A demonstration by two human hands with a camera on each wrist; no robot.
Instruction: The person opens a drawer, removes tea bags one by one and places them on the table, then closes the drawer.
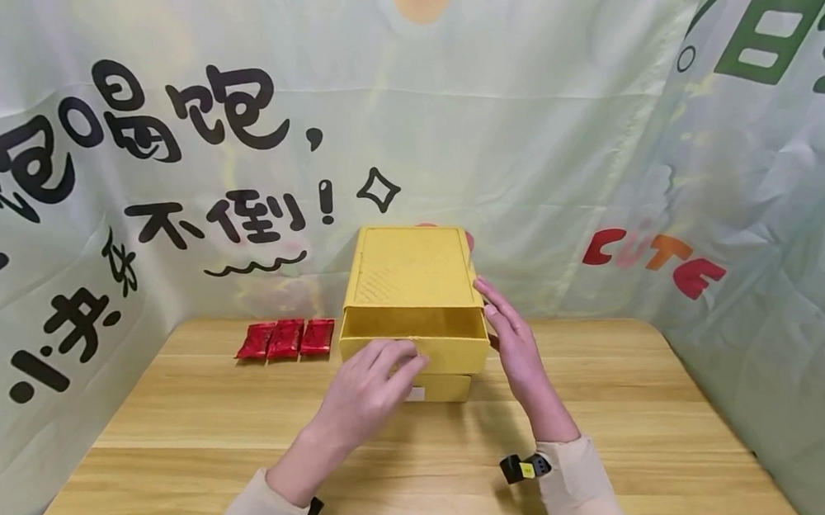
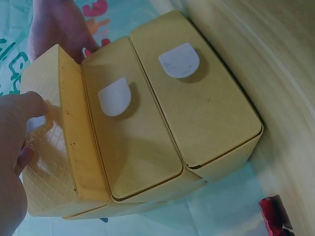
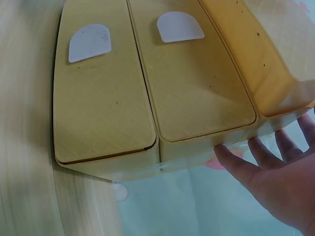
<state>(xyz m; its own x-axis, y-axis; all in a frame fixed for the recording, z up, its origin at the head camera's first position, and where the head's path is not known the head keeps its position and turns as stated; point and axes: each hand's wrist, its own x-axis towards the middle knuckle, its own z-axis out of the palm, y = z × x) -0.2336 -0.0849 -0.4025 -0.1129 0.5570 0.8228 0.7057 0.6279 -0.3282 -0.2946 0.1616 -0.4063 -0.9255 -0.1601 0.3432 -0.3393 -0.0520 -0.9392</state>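
A yellow drawer box with three stacked drawers stands on the table. Its top drawer is pulled partway out, and the visible part of its inside is bare. My left hand is at the front of that drawer, thumb and fingers pinching its white tab handle. The middle drawer and the bottom drawer are pushed in, each with a white tab on its front. Against the box's right side rests my right hand, fingers extended along the wall.
Three red packets lie in a row on the wooden table, left of the box. Printed cloth hangs behind the table and along both sides. A black wrist strap is at my right cuff.
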